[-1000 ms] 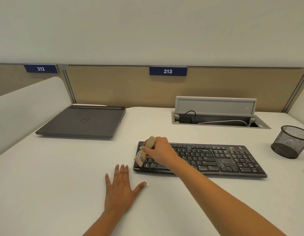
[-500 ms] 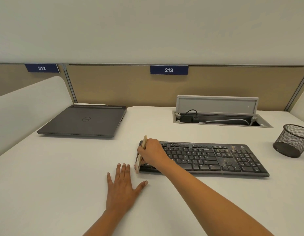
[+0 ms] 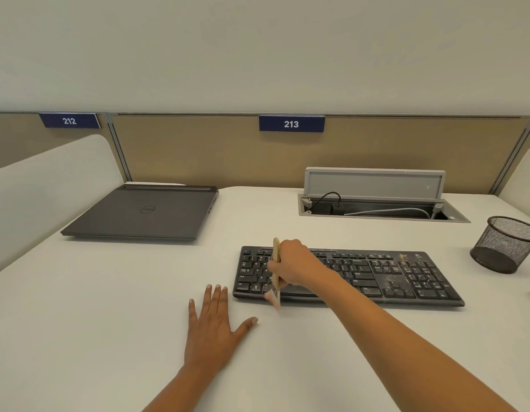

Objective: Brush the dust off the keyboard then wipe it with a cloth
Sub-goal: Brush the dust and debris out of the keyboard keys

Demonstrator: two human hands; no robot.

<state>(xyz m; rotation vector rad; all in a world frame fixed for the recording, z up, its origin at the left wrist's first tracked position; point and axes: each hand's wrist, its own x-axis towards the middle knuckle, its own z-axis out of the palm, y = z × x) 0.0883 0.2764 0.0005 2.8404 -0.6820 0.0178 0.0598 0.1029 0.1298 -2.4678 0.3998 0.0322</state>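
A black keyboard (image 3: pixel 385 275) lies on the white desk (image 3: pixel 109 307), with pale dust on its right half. My right hand (image 3: pixel 296 266) is over the keyboard's left part and grips a wooden-handled brush (image 3: pixel 276 263). The brush stands nearly upright, its bristles at the keyboard's front edge. My left hand (image 3: pixel 213 325) rests flat on the desk with fingers spread, just left of and in front of the keyboard. No cloth shows in view.
A closed dark laptop (image 3: pixel 141 215) sits at the back left. An open cable hatch (image 3: pixel 376 203) with its lid up is behind the keyboard. A black mesh cup (image 3: pixel 504 245) stands at the right. Low partition panels border the desk.
My right hand has carried the brush from the keyboard's left end a little to the right, bristles now at the front edge. My left hand has stayed put.
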